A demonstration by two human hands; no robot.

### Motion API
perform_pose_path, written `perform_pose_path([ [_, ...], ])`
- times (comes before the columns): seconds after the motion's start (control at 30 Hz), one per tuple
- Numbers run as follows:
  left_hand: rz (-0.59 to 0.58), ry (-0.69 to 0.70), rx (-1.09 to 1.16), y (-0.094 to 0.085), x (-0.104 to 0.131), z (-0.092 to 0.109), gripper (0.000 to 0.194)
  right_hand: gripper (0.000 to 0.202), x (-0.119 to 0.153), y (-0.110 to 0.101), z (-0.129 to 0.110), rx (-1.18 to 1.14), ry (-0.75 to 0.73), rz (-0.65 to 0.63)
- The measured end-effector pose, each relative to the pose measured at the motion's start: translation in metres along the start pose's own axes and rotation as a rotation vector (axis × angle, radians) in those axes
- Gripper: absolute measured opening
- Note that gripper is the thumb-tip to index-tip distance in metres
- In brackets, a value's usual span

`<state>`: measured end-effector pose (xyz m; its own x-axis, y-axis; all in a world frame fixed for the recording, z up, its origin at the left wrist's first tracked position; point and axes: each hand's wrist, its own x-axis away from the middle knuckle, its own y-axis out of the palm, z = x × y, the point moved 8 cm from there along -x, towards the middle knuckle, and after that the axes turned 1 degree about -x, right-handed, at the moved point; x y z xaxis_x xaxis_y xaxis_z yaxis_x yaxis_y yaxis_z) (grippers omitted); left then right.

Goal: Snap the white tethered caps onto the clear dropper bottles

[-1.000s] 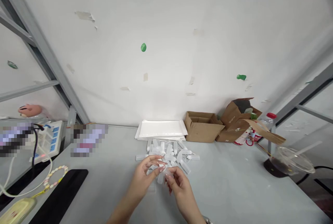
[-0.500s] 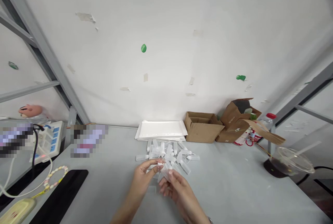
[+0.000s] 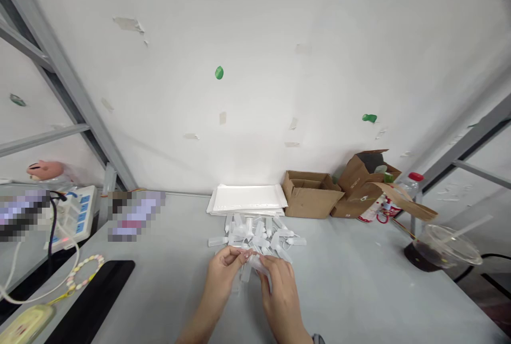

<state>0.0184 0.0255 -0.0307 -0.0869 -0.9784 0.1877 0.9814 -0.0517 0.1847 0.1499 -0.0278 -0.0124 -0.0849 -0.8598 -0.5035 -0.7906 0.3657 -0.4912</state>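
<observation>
Above the grey table, my right hand has its thumb and fingers closed around a small translucent plastic squeeze bottle. My left hand pinches at the bottle's upper left end, where the fingertips hide what exactly they grip. Just beyond my hands lies a loose pile of similar translucent bottles, several pointing different ways. A few more clear pieces show below and between my hands, partly covered.
White padded envelopes are stacked against the wall, beside an open cardboard box and brown paper bags. A lidded drink cup stands right. On the left are a black slab, a bead bracelet and a power strip.
My right hand has turned over, its back now facing up, and moved slightly up and right around the bottle. My left hand stays at the bottle's end, almost in place.
</observation>
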Motion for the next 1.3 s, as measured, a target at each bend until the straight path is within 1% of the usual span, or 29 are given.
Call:
perform_pose_path([
  [0.07,-0.012,0.012,0.02,0.0,0.001,0.002,0.027,0.026,-0.001,0.004,0.01,-0.155,0.175,-0.054],
  [0.13,-0.025,0.031,0.032,0.0,0.001,0.003,0.025,0.037,0.0,0.015,0.021,-0.376,0.38,-0.152],
  [0.17,-0.028,0.042,0.029,0.0,0.001,0.003,0.024,0.042,0.002,0.022,0.024,-0.483,0.459,-0.213],
  [0.23,-0.031,0.066,0.011,0.001,0.001,0.0,0.023,0.049,0.006,0.036,0.026,-0.639,0.552,-0.327],
  [0.27,-0.029,0.08,0.001,0.002,0.001,-0.002,0.023,0.05,0.008,0.04,0.027,-0.669,0.575,-0.346],
  [0.3,-0.017,0.097,-0.008,0.003,0.0,-0.005,0.023,0.05,0.009,0.041,0.029,-0.662,0.584,-0.332],
  [0.33,0.005,0.118,-0.019,0.002,-0.001,-0.009,0.022,0.048,0.011,0.039,0.032,-0.621,0.576,-0.288],
  [0.4,0.081,0.165,-0.044,-0.002,-0.002,-0.017,0.023,0.041,0.016,0.03,0.035,-0.47,0.494,-0.151],
  [0.43,0.123,0.184,-0.059,-0.005,-0.002,-0.022,0.024,0.036,0.019,0.025,0.034,-0.387,0.424,-0.097],
  [0.47,0.154,0.194,-0.071,-0.007,-0.003,-0.026,0.025,0.032,0.023,0.023,0.032,-0.311,0.34,-0.069],
  [0.5,0.182,0.203,-0.082,-0.01,-0.003,-0.031,0.026,0.029,0.028,0.023,0.028,-0.247,0.244,-0.076],
  [0.57,0.214,0.215,-0.099,-0.014,-0.005,-0.037,0.027,0.027,0.04,0.03,0.019,-0.152,0.037,-0.134],
  [0.6,0.228,0.222,-0.104,-0.016,-0.006,-0.038,0.028,0.03,0.047,0.036,0.014,-0.111,-0.07,-0.174],
  [0.67,0.244,0.237,-0.093,-0.017,-0.009,-0.038,0.028,0.041,0.059,0.049,0.008,-0.013,-0.255,-0.227],
  [0.73,0.258,0.249,-0.059,-0.018,-0.012,-0.034,0.028,0.049,0.068,0.063,0.005,0.089,-0.386,-0.249],
  [0.77,0.268,0.254,-0.041,-0.018,-0.013,-0.032,0.028,0.048,0.071,0.07,0.005,0.133,-0.423,-0.257],
  [0.83,0.277,0.248,-0.02,-0.021,-0.014,-0.027,0.029,0.038,0.07,0.078,0.006,0.184,-0.437,-0.268],
  [0.9,0.261,0.223,-0.026,-0.026,-0.012,-0.025,0.03,0.028,0.063,0.079,0.009,0.211,-0.406,-0.303],
  [1.0,0.177,0.175,-0.11,-0.033,0.0,-0.031,0.032,0.019,0.045,0.067,0.019,0.281,-0.352,-0.397],
  [1.03,0.143,0.168,-0.161,-0.036,0.005,-0.035,0.032,0.017,0.038,0.06,0.023,0.31,-0.329,-0.421],
  [1.1,0.039,0.174,-0.312,-0.036,0.011,-0.041,0.03,0.016,0.023,0.049,0.031,0.329,-0.299,-0.468],
  [1.13,-0.005,0.192,-0.401,-0.035,0.012,-0.043,0.028,0.015,0.016,0.045,0.034,0.324,-0.299,-0.49],
  [1.2,-0.043,0.263,-0.564,-0.035,0.008,-0.041,0.022,0.014,0.006,0.044,0.037,0.296,-0.319,-0.529],
  [1.3,-0.005,0.464,-0.752,-0.034,-0.009,-0.027,0.018,0.014,-0.006,0.052,0.037,0.262,-0.36,-0.548],
])
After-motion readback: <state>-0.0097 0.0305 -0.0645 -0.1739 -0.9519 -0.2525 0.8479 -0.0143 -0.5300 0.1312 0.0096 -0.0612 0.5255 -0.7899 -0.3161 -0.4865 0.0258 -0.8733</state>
